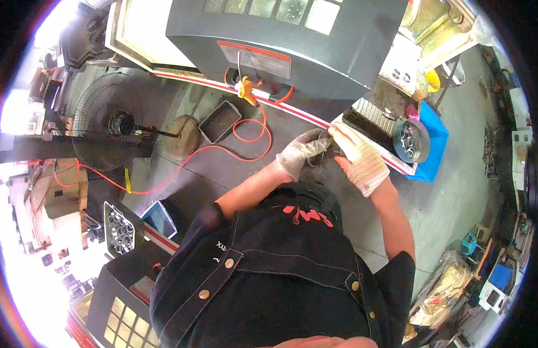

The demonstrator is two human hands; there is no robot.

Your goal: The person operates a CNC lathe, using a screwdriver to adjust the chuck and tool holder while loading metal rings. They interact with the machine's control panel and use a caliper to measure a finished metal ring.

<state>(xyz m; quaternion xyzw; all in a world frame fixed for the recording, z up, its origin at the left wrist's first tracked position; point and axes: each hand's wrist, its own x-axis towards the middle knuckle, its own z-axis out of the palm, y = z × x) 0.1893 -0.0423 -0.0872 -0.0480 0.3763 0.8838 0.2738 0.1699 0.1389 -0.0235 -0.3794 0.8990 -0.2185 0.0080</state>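
In front of my waist, both gloved hands meet at a small dark round metal part (318,158), partly hidden by the fingers. My left hand (299,153), in a greyish work glove, is closed around its left side. From the right, my right hand (360,156), in a pale striped glove, grips the same part with fingers bent over its top and the thumb below. The part's exact kind cannot be made out. Right of my hands, a round metal bowl (411,141) with several ring-like metal pieces stands by a blue bin (434,142).
A dark machine (269,64) with a red-and-white edge rail fills the front. An orange air gun (245,90) hangs there, its orange hose (208,148) running left across the floor. A large fan (109,119), a grey crate (221,122) and a tray of metal rings (119,230) lie leftward.
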